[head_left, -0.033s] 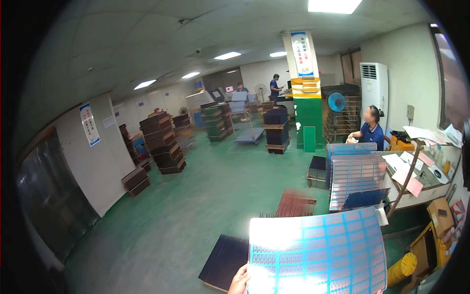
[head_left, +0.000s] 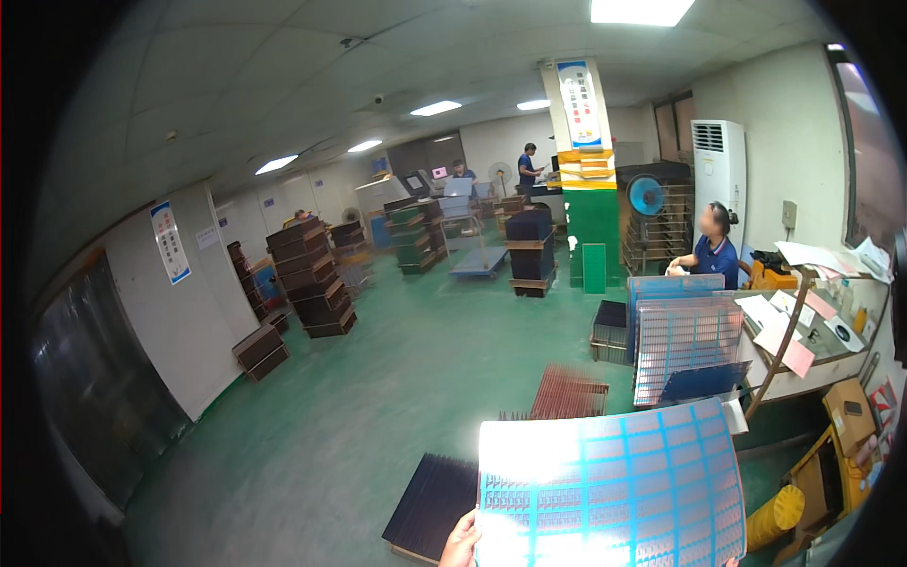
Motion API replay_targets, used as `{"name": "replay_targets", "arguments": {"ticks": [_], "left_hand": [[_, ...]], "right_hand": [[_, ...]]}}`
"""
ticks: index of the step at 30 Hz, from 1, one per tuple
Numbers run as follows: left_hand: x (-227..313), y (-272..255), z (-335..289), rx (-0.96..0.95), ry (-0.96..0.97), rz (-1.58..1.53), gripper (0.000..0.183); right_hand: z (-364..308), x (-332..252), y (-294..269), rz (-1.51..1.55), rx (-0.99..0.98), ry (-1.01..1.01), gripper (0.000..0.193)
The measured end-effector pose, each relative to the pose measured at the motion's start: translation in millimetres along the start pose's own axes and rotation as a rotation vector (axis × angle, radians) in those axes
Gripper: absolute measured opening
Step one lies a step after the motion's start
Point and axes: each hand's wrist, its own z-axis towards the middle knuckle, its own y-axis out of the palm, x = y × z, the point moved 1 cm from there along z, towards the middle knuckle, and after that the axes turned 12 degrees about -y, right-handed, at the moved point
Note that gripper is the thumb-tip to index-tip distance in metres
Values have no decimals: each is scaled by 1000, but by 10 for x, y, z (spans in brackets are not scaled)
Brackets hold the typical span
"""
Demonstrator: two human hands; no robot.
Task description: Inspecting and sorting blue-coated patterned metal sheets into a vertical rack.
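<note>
A large, thin circuit board panel point(head_left: 605, 482) with a blue and silver grid pattern is held up in front of me, slightly bowed, with bright glare over its left part. My left hand point(head_left: 460, 541) grips its lower left edge; the thumb shows at the rim and the other fingers are hidden behind. Only a sliver of my right hand point(head_left: 731, 563) appears, at the panel's lower right edge by the bottom of the picture. Just left of the panel, a dark slotted rack point(head_left: 433, 506) sits on the floor.
A reddish rack point(head_left: 570, 391) lies beyond the panel. Upright panels point(head_left: 688, 345) lean by a paper-strewn desk point(head_left: 831, 331), where a co-worker point(head_left: 715, 250) sits. Stacked dark trays point(head_left: 312, 274), a blue trolley point(head_left: 479, 263), a green pillar point(head_left: 593, 227) and a yellow roll point(head_left: 777, 513) stand around.
</note>
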Motion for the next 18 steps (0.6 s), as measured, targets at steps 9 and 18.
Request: {"name": "replay_targets", "arguments": {"ticks": [9,18], "left_hand": [[-19,-77,72,14,20,23,39],[235,-58,418,-35,22,-2,40]], "right_hand": [[29,-286,425,539,405,378,36],[81,-464,632,616,113,329,17]]}}
